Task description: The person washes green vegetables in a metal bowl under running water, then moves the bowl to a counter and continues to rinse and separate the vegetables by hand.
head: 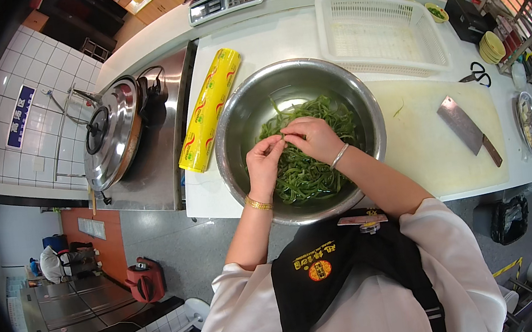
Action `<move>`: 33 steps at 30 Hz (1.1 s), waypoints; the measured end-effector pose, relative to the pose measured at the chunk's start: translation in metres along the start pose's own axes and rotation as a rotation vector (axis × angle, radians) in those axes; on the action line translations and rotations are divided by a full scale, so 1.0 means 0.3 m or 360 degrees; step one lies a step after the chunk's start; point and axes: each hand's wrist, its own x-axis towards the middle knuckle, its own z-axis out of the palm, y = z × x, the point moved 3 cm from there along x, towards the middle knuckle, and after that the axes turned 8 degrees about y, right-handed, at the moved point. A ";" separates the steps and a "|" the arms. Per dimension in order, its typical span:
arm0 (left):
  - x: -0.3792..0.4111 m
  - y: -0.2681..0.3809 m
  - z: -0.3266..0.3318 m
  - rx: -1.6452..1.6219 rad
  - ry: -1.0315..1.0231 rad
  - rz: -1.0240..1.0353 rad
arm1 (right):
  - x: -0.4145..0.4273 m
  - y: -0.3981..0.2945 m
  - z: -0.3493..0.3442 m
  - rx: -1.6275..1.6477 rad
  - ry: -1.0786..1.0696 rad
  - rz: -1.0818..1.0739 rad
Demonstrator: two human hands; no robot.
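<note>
A large stainless steel bowl (369, 103) stands at the counter's front edge, holding a heap of thin green vegetable strips (307, 181) in water. Over the heap, my left hand (265, 163) and my right hand (314, 135) meet fingertip to fingertip. Both pinch what looks like a small green strip, mostly hidden by the fingers. A gold-coloured bracelet is on my left wrist and a silver-coloured bangle on my right.
Left of the bowl lies a yellow roll of cling film (209, 110). A white cutting board (413, 148) at right carries a cleaver (463, 127), with scissors (476, 76) by its far corner. Behind sits a white plastic basket (378, 27). A lidded pan (115, 134) stands far left.
</note>
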 end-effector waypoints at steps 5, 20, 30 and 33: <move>-0.008 0.011 0.005 0.0090 -0.0021 0.0036 | -0.012 0.010 0.005 -0.0041 -0.0074 0.0023; 0.011 -0.008 -0.003 -0.0248 -0.0001 -0.0294 | -0.003 0.003 0.013 0.0060 0.0004 -0.0073; 0.008 -0.005 -0.010 0.0357 0.0132 0.0242 | -0.010 -0.016 0.006 -0.0207 0.0031 -0.0002; 0.004 0.012 -0.009 0.0663 0.0104 0.0591 | -0.018 -0.020 0.011 -0.0301 0.0070 -0.0159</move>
